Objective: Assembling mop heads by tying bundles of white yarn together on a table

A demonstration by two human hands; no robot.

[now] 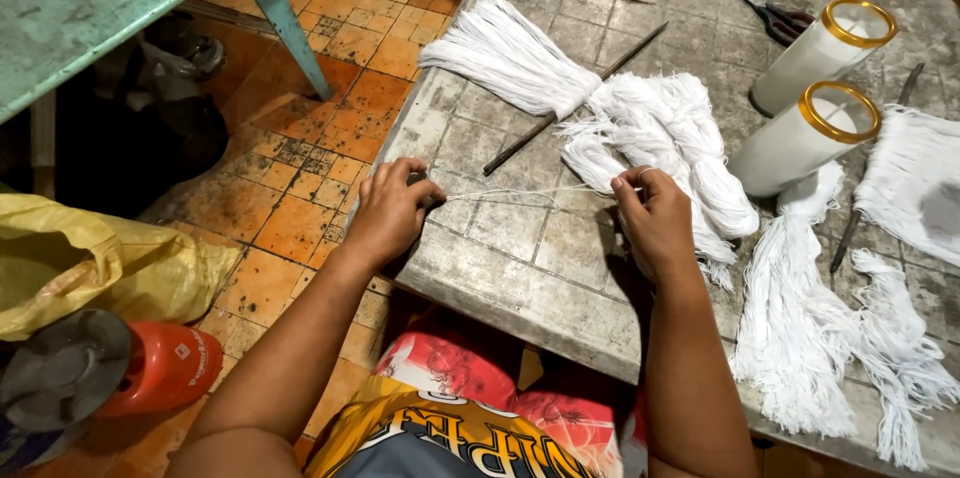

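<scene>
Right now the left hand [388, 210] is closing over a small dark object at the near-left edge of the tiled worktable [520, 278], pinching one end of a few white strings [520, 194]. Opposite it, the right hand [652, 223] is pinching the other end between thumb and fingertips, so the strands are stretching taut between the two hands, their long axis running left to right across the table. Just beyond the right hand, touching it, the loose white string bundle [660, 133] is lying, nearer that hand than the left. Farther out, two glass candle jars [812, 128] with gold rims are lying on their sides, each holding white wax. Scissors [770, 10] are resting past them, and a thin rod [575, 98] is slanting under the tied bundle.
</scene>
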